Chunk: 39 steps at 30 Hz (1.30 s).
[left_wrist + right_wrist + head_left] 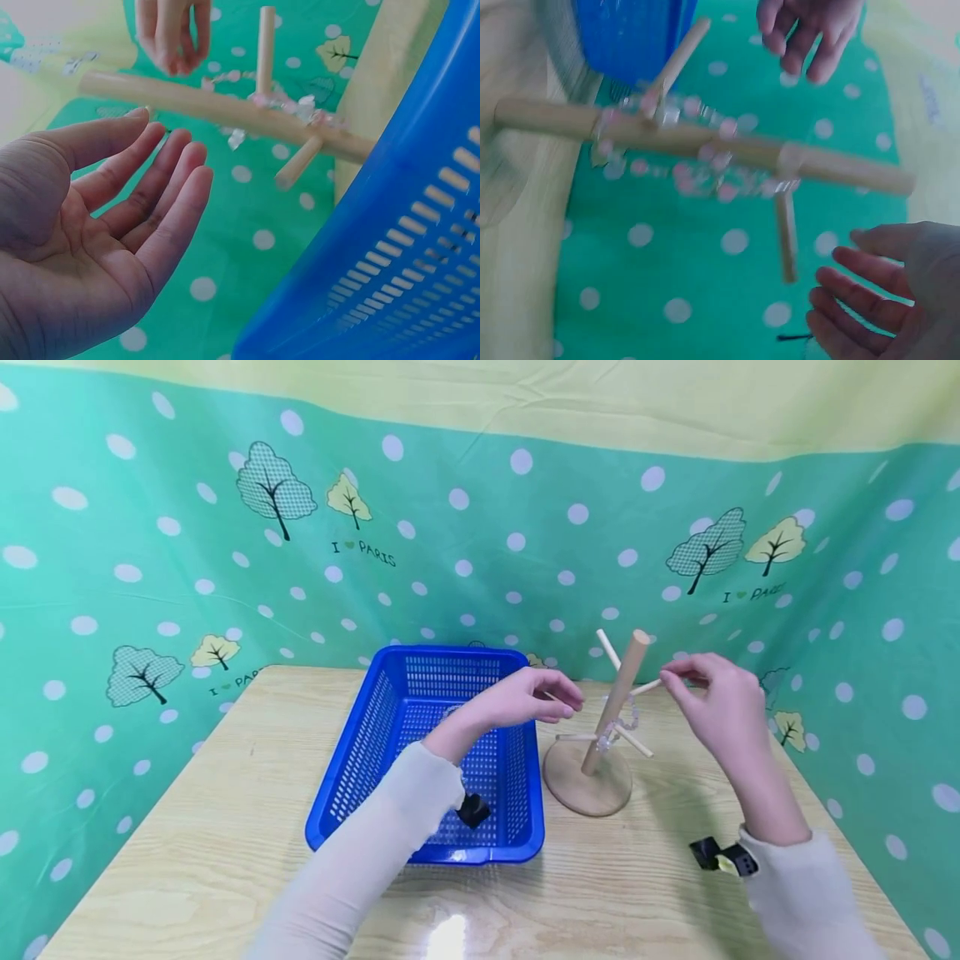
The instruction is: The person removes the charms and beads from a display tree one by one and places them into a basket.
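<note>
A wooden stand with a round base and several pegs (622, 681) stands upright on the table. Pink and clear beaded strands (726, 191) hang on its pegs, close around the post. My left hand (528, 697) is left of the post, over the basket's right side, its fingers relaxed and holding nothing. To the right, my right hand (716, 702) has its fingertips near the end of a peg. In the right wrist view its fingers are loosely bent, apart from the peg, with nothing between them.
A blue plastic basket (536, 810) with slotted walls sits left of the stand, partly hidden by my left arm. Something pale and clear (452, 712) lies inside it. A green dotted cloth (465, 527) hangs behind and beside the wooden table (225, 827).
</note>
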Motion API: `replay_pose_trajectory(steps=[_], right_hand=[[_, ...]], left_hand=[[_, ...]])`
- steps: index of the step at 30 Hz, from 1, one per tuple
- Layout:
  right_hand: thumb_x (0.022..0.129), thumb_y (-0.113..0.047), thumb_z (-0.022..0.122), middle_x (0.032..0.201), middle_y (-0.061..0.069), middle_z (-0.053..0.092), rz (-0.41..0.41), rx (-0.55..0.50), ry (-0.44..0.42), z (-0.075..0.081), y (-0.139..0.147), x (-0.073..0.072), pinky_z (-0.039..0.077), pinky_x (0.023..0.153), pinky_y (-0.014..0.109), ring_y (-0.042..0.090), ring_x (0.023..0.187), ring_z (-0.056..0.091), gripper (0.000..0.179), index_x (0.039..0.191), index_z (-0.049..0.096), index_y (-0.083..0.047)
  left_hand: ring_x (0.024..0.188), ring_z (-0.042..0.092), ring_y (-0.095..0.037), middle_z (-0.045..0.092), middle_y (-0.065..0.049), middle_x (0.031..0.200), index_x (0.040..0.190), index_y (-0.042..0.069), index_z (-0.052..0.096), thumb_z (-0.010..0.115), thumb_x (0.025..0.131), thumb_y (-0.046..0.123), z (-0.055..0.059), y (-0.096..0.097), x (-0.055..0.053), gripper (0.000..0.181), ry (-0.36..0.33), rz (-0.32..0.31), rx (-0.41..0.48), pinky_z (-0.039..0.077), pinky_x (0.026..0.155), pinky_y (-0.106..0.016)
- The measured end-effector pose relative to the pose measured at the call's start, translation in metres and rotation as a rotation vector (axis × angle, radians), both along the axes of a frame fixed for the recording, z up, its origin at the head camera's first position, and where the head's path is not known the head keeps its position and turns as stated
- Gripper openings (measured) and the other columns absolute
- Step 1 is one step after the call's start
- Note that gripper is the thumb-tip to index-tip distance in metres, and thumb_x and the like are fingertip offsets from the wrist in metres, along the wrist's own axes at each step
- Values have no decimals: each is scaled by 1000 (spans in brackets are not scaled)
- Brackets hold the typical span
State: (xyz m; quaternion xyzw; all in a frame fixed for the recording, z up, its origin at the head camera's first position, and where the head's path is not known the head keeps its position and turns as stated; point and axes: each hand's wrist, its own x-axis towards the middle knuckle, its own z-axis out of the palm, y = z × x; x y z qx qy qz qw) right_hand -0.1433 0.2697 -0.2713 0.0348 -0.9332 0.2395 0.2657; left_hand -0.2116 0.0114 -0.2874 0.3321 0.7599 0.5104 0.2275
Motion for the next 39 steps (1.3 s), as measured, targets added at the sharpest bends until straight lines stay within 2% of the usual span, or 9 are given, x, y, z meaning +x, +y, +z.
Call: replay_pose_trajectory(steps=[1,3,7,10,16,18,25,31,39], right_hand=[[97,-27,66,105,19,72,8,-21,-3,-1,3,-4,55,85,53,38,96,69,25,104,73,-4],[97,-30,67,107,18,71,31,-56,-22,-3,9,-11,58,84,38,33,96,69,28,106,73,-4],[96,-36,66,110,17,72,69,-127,-109,-9,19,-21,49,70,9,-3,84,63,33,110,73,-7],[95,-39,67,108,12,73,89,-190,-167,-13,25,-24,45,65,7,-18,79,53,36,112,73,-7],[94,-36,69,87,-21,64,112,-253,-220,-19,30,-26,48,63,15,-8,77,59,34,109,72,-6],[94,-36,69,86,-18,65,103,-244,-228,-19,30,-26,47,62,16,-5,76,59,34,108,72,-6],[95,-40,67,99,11,71,85,-220,-239,-19,27,-27,47,61,18,-5,76,56,37,109,72,-6],[95,-38,68,101,15,71,82,-210,-233,-18,26,-28,48,61,17,-4,75,56,35,108,72,-5],[95,-39,68,99,14,72,69,-203,-247,-16,27,-28,48,60,18,-3,74,57,35,108,72,-6]], left_hand=[[116,66,-27,66,-18,127,127,-2,61,61,98,7,-2,3,1,30,-9,-4,-1,58,92,-25],[116,66,-27,65,-19,128,127,-2,61,61,98,7,-4,8,2,31,-24,-16,0,59,91,-26],[115,67,-26,66,-19,128,127,-2,61,61,98,6,-9,18,5,30,-48,-23,-5,59,92,-30],[115,66,-26,66,-20,127,127,-2,61,61,98,5,-11,25,6,30,-48,-28,-13,59,92,-32],[119,64,-28,64,-20,130,130,-2,57,62,97,6,-16,36,9,34,-89,-29,-11,58,93,-26],[121,63,-28,63,-20,131,131,-3,55,63,97,7,-17,38,10,36,-95,-26,-9,56,94,-24],[126,59,-30,60,-21,133,131,-4,51,63,96,5,-21,42,11,38,-103,-42,-6,54,100,-26],[125,59,-30,60,-21,133,131,-3,51,61,98,6,-23,47,13,36,-144,-10,-53,54,99,-28],[126,60,-31,61,-23,131,129,-6,48,62,96,3,-22,55,17,37,-174,-1,-31,54,100,-29]])
